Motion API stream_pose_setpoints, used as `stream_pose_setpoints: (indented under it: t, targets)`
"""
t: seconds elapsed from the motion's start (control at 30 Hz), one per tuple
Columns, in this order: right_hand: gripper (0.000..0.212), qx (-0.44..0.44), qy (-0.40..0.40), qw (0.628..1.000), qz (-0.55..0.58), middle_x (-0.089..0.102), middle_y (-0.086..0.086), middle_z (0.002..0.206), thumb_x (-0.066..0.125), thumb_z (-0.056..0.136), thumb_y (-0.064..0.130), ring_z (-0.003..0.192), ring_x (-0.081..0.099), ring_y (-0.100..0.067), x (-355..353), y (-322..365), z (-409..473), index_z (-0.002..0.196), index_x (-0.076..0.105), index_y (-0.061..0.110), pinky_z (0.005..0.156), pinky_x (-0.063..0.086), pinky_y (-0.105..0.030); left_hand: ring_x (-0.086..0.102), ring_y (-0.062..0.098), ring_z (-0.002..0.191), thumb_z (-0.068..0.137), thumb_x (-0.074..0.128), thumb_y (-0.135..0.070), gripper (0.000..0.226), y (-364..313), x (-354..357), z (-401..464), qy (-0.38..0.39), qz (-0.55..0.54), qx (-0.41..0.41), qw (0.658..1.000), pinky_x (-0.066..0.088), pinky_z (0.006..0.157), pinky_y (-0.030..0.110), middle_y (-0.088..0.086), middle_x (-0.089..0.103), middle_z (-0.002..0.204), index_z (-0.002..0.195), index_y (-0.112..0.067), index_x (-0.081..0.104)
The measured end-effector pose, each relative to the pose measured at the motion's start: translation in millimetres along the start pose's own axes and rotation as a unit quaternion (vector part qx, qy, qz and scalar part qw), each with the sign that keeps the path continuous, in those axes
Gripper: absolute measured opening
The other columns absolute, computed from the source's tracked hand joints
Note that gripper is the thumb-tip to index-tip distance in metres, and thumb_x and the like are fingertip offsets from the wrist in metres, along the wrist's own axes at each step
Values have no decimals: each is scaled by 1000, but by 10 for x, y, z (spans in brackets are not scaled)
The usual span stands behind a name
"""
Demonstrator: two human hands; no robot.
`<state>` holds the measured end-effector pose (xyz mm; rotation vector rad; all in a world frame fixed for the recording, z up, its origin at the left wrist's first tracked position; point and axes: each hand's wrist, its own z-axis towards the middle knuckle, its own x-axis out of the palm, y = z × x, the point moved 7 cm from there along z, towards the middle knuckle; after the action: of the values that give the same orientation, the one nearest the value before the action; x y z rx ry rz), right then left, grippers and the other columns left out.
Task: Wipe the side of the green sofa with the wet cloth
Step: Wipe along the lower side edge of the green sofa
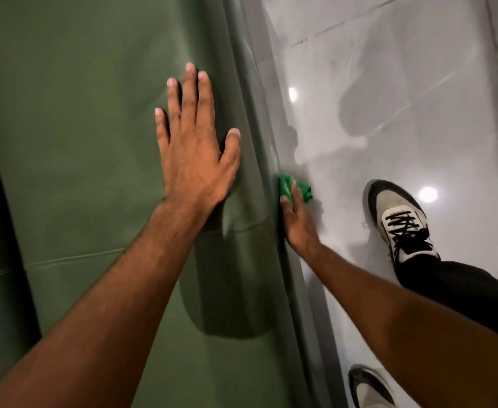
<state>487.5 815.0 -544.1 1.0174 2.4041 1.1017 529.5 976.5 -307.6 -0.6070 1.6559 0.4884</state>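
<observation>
The green sofa [74, 136] fills the whole left half of the view, seen from above w/ its top surface smooth and faintly creased; a stitched seam runs across it low down, and its outer side drops away along the right edge toward the floor. The grey tiled floor [404, 83] takes up the right half, glossy, w/ two bright light reflections and dark grout lines.

Both forearms reach in from the bottom of the frame. The left hand [194, 160] lies flat on top of the sofa, palm down, fingers straight and slightly spread, thumb out to the right near the edge, gripping nothing. It casts a dark shadow on the upholstery below the wrist.

A leg in black trousers [460, 293] stands on the floor at right, ending in a white and black sneaker [401, 225] w/ black laces. The toe of a second sneaker [368, 390] shows at the bottom edge.

The right hand [299, 222] is down over the sofa's edge, pressed against its outer side, fingers extended along the surface and clamping the cloth beneath them. The wet cloth [296, 189], bright green and bunched, sits between the fingertips and the sofa's side, part of it sticking out to the right above the floor.
</observation>
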Motion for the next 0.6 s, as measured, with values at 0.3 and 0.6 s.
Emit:
stream_pose_setpoints:
  t: [0.3,0.6]
  targets:
    - [62,-91,45,995,-9,4,2,166,30,97,53,152,6,-21,58,892,450,152,6,37,123,16,-50,-7,26,158,95,55,-37,88,19,-125,618,26,-15,-29,999,-1,126,51,1,-5,172,163,-13,3]
    - [54,93,1,995,28,30,-8,159,37,101,38,145,32,-28,-16,433,380,152,24,25,120,25,-41,-5,25,158,94,53,-40,88,33,-136,834,1,2,-31,1000,0,127,48,2,-2,172,163,-13,6]
